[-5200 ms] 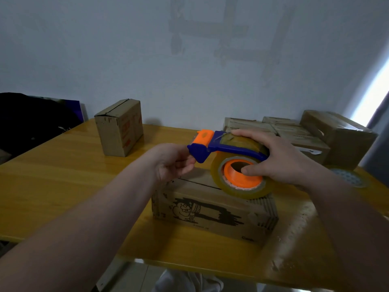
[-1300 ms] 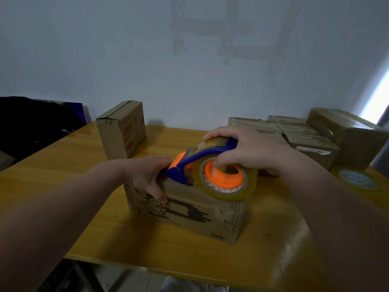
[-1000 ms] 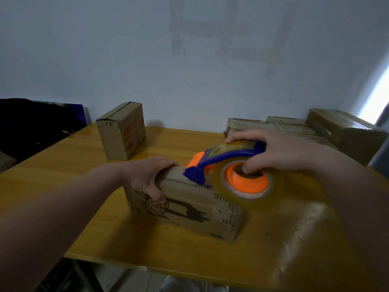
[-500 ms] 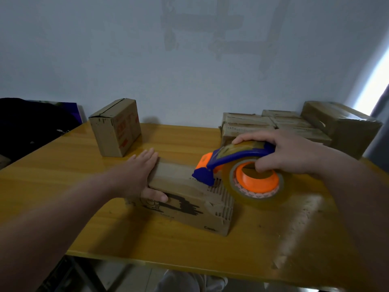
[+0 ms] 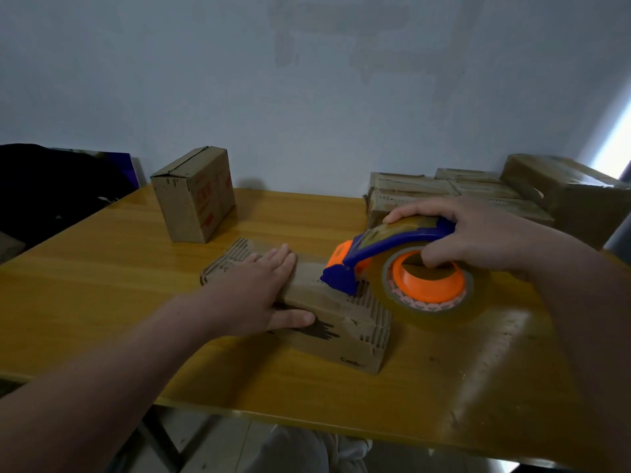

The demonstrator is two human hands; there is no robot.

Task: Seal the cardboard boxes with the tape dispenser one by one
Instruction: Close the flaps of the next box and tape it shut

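A low, flat cardboard box (image 5: 345,331) with a black cartoon print lies in the middle of the yellow table (image 5: 102,288). My left hand (image 5: 254,295) lies flat on the box's left half, fingers together on top and thumb against the front face. My right hand (image 5: 474,238) grips the blue and orange tape dispenser (image 5: 396,268). Its blue nose touches the top of the box near the right end. The clear tape roll on its orange hub hangs off the box's right side.
A taller cardboard box (image 5: 196,194) stands at the back left of the table. Several flat boxes (image 5: 409,189) are stacked at the back right, with a bigger box (image 5: 566,196) at the far right. A dark object (image 5: 51,186) lies beyond the table's left edge.
The dispenser has travelled rightward along the top of the box, from its left end to its right end. My left hand has shifted from gripping the box's left end to pressing flat on its top.
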